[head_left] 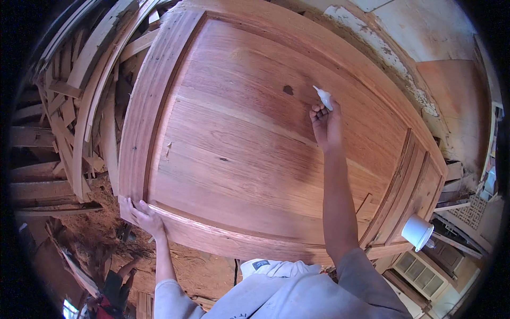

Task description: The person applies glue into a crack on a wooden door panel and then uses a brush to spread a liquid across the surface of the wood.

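Note:
A large reddish-brown wooden door panel (pixel 255 138) lies flat before me, with raised frame strips around its inner boards. Out over its far right part, my right hand (pixel 325 125) grips a small white squeeze bottle (pixel 323 97). The bottle's narrow nozzle points up and to the left in view. Just left of the nozzle, a dark spot (pixel 288 90) marks the wood. My left hand (pixel 144 218) rests on the panel's near left corner, fingers stretched along the frame edge and holding nothing.
A white tub (pixel 417 232) sits at the panel's near right corner. Scrap boards (pixel 79 111) are heaped along the left. Sawdust (pixel 186 268) covers the ground on the near side. A wall with peeling paint (pixel 390 58) runs behind the far right edge.

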A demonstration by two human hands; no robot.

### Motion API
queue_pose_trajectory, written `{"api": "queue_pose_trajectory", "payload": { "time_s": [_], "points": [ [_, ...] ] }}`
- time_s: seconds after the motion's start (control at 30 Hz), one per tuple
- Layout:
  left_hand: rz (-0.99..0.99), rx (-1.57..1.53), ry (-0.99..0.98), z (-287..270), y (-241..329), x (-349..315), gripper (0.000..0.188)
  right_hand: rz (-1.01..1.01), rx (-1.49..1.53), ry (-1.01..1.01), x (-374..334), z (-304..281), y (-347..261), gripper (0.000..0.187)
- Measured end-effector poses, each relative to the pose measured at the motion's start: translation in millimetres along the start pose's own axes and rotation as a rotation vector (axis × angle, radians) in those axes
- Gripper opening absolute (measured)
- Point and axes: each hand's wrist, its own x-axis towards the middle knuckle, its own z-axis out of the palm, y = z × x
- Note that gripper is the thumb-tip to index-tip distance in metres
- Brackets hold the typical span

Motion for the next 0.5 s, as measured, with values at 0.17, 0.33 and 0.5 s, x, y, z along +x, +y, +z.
{"api": "queue_pose_trajectory", "payload": {
  "time_s": [0.17, 0.33, 0.5],
  "points": [
    [-0.072, -0.032, -0.044, 3, -8, -1, 0.049, 0.099, 0.029, -0.093, -16, 11, 21, 0.023],
    [-0.068, -0.003, -0.022, 1, -6, 2, 0.048, 0.105, 0.016, -0.103, -25, 36, 40, 0.025],
    [-0.034, 0.010, -0.013, -2, -5, 3, 0.048, 0.056, -0.192, -0.066, -14, 78, 69, 0.027]
  ]
}}
